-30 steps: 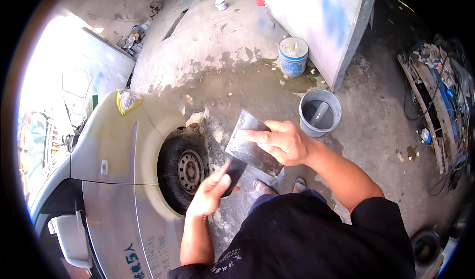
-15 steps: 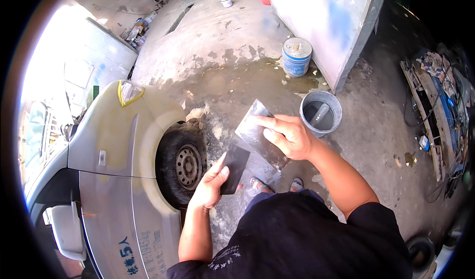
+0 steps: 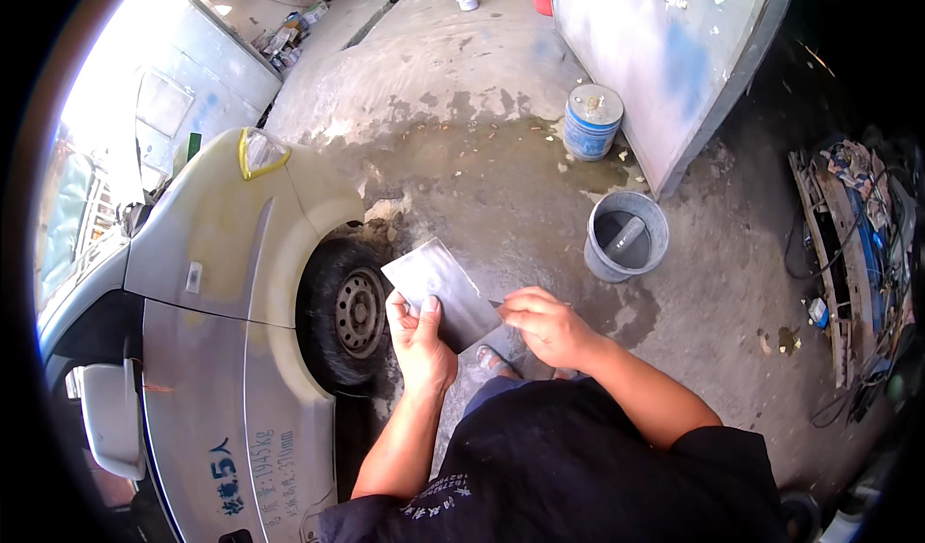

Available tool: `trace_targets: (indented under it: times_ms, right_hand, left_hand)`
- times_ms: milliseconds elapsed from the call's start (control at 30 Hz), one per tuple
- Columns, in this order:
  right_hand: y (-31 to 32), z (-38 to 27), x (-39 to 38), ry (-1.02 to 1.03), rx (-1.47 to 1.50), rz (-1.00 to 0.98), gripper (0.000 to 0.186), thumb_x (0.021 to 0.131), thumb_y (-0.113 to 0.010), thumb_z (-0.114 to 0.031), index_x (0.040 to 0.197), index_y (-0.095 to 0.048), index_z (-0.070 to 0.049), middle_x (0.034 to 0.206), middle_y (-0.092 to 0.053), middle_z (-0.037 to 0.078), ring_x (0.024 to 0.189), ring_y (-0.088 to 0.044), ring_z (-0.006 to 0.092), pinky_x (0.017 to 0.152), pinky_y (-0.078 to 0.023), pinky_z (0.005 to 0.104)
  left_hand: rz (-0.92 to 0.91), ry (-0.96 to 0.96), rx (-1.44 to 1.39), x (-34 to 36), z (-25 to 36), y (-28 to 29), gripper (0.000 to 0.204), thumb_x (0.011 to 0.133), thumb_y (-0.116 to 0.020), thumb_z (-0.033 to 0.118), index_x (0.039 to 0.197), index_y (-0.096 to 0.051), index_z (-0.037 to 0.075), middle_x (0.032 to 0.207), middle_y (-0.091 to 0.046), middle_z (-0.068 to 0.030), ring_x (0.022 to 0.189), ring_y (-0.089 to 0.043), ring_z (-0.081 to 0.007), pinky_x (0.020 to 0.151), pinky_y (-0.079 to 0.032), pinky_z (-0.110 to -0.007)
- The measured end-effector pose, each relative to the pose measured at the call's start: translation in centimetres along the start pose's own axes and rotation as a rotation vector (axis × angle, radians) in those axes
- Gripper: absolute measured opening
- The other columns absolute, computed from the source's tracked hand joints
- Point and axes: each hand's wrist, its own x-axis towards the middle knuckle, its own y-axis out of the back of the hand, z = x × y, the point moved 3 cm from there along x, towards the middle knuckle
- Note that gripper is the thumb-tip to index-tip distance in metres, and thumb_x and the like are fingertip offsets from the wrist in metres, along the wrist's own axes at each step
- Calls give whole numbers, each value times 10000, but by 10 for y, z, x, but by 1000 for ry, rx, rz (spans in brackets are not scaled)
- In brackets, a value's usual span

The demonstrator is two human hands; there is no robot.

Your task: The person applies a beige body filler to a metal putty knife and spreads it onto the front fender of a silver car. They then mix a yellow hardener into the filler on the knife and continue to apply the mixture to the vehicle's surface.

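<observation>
My left hand (image 3: 422, 345) is closed on a light grey rectangular sandpaper sheet (image 3: 443, 288), thumb lying on its upper face. The sheet is tilted, and its lower part looks darker. The dark flat sanding pad seen earlier in this hand is not distinguishable now; it may be under the sheet. My right hand (image 3: 549, 326) has its fingers bunched together at the sheet's right corner, pinching it there. Both hands are in front of my body, just right of the car's front wheel (image 3: 352, 314).
To the left stands a silver car (image 3: 207, 350) with yellowish sanded patches on its fender. A grey bucket (image 3: 626, 237) of dark water holds a cylinder. Behind it are a blue-white drum (image 3: 592, 124) and a leaning panel (image 3: 665, 52). Scrap (image 3: 848, 244) is piled at the right.
The sandpaper sheet has come from my right hand over to my left, covering where the dark pad was. My right hand has moved down to the sheet's corner. The view has shifted slightly.
</observation>
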Motion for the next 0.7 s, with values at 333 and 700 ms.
trace_targets:
  times_ms: [333,700]
  right_hand:
    - [23,38,-18,-457,408,200,354,860,-590,-71,1212,-577,-31,953,-693,107,892,-647,167,799,-502,320]
    - [12,12,3,-472,234,-177,302,838,-707,-267,773,-569,-6,710,-590,106,652,-567,228,608,-450,354]
  left_hand:
    - [-76,-78,196,6,2,4,319,941,-488,-23,1242,-393,24,1139,-594,-79,1027,-555,-117,936,-409,-263]
    - [-346,86,335,-8,-17,-13,317,944,-477,-28,1250,-402,11,1131,-593,-81,1027,-555,-118,937,-418,-276]
